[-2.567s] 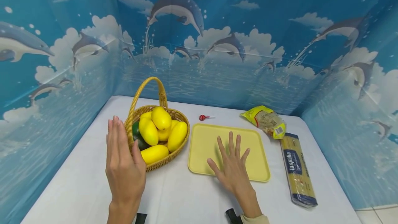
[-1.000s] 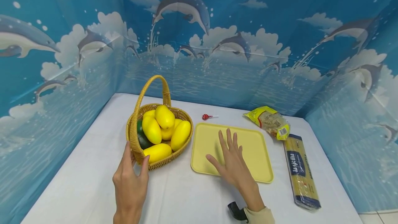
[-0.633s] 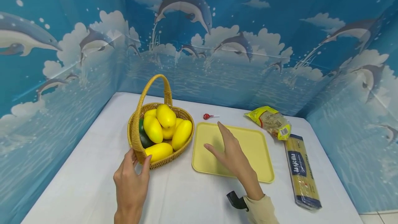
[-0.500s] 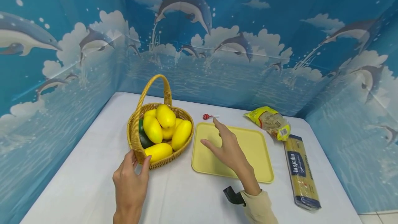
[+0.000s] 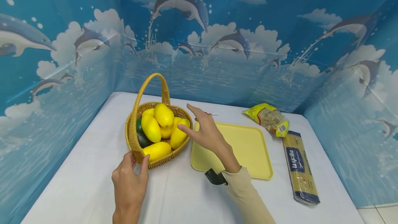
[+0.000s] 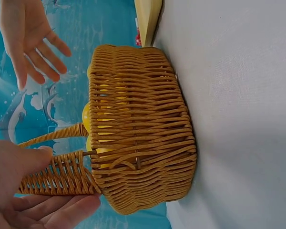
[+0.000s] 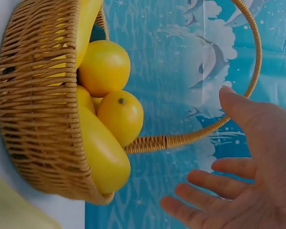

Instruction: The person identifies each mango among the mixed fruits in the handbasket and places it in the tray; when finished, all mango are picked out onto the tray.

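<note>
A wicker basket (image 5: 179, 152) stands at the left of the table, heaped with several yellow mangoes (image 5: 152, 129) and a dark green fruit (image 5: 142, 138). At its near left side my left hand (image 5: 129, 182) grips the base of the handle (image 6: 62, 174), thumb on one side and fingers on the other. My right hand (image 5: 207, 131) hovers at the basket's right rim, thumb and fingers spread apart, holding nothing. From the right wrist view, its open palm (image 7: 276, 167) faces the mangoes (image 7: 104, 155) with a gap between.
A yellow tray (image 5: 242, 151) lies under and right of my right forearm. Behind it is a lollipop (image 5: 212, 114), its head mostly hidden by my right hand. At the right are a yellow snack-like bag (image 5: 269, 119) and a spaghetti pack (image 5: 300, 168). Dolphin-print curtains surround the table.
My left hand went from flat beside the basket to gripping its handle base. My right hand moved left from over the tray to the basket's right rim. The basket stayed in place.
</note>
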A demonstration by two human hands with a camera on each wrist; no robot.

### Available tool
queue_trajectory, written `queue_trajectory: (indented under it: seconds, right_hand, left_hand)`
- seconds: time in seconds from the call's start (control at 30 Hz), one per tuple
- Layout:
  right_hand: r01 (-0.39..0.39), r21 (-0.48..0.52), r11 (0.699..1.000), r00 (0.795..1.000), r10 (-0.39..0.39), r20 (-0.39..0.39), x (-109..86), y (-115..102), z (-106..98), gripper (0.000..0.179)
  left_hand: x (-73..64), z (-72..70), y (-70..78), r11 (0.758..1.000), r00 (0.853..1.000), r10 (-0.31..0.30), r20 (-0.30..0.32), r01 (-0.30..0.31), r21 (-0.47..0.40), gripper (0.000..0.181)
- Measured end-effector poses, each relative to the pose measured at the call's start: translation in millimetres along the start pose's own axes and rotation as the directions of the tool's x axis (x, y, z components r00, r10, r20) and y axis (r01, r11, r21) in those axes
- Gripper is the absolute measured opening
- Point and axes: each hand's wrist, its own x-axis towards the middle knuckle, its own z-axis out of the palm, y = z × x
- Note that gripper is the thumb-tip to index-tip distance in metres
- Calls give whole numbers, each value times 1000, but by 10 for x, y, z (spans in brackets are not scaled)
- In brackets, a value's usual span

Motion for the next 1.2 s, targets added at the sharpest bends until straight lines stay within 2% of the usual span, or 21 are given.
queue_trajectory:
  seconds: [0.2,0.37,0.6,0.9,1.07,1.2]
  right_hand:
    - [29,-14,999,999,-29,29,273,15,103,75]
    - [40,17,999,997,-41,66,456,80,219,73]
    - [11,30,1000,989,-15,149,621,72,342,74]
    - [-20,-2,1000,980,20,200,837,86,408,63]
    - [-63,-6,998,968,63,242,932,134,453,52]
    - [-88,-15,996,956,88,278,993,177,484,52]
  left_hand:
    - [6,-10,34,999,999,-30,12,30,18,39]
    - [-1,-11,40,999,1000,-15,3,15,36,39]
    - [-14,-16,50,998,1000,-12,1,12,59,38]
    - [-26,-3,60,998,1000,-21,2,21,63,39]
    - [-26,-10,58,998,1000,-8,-2,8,59,38]
    - [-19,-9,56,998,1000,-15,5,14,65,39]
